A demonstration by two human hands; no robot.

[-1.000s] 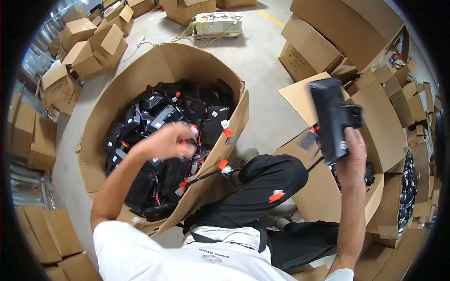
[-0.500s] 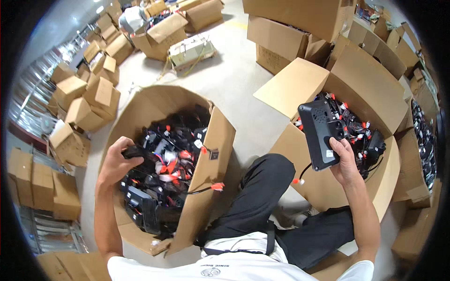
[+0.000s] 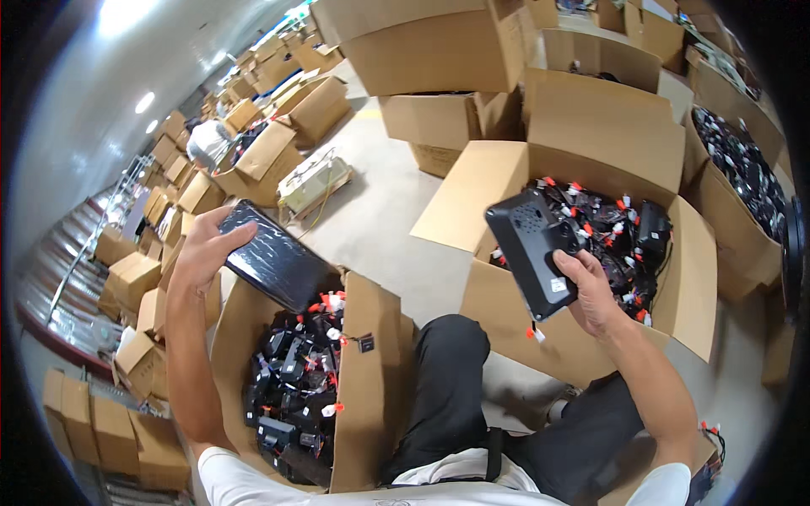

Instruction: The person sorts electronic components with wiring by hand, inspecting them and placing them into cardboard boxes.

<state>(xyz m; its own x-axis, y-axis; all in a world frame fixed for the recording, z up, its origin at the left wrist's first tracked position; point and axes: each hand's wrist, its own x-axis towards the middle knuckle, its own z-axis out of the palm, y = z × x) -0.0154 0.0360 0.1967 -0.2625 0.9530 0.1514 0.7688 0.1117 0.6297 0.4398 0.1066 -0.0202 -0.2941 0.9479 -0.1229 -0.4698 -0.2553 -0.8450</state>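
Observation:
My left hand (image 3: 202, 253) grips a flat black screen unit (image 3: 278, 257) by its far-left corner, its glossy face covered in wrinkled film. It hangs tilted above the left cardboard box (image 3: 367, 371), where black units (image 3: 291, 371) with red and white connectors lie jumbled. My right hand (image 3: 591, 291), thumb on top, holds a black device (image 3: 531, 253) with a dotted speaker grille and a small white label. A short cable with a red and white connector (image 3: 535, 333) dangles below it. The device is over the near-left edge of the right cardboard box (image 3: 607, 126), which holds similar units.
Large stacked boxes (image 3: 422, 51) stand beyond the right box. Another box of black parts (image 3: 742, 169) is at far right. A pale green machine (image 3: 314, 181) with a yellow cord sits on the floor. Another person (image 3: 208, 143) is among boxes at far left. My knee (image 3: 451, 337) is between the two boxes.
My left hand has lifted the screen unit out of the left box and up. My right hand still holds its device over the right box. The view has shifted, showing more of the background.

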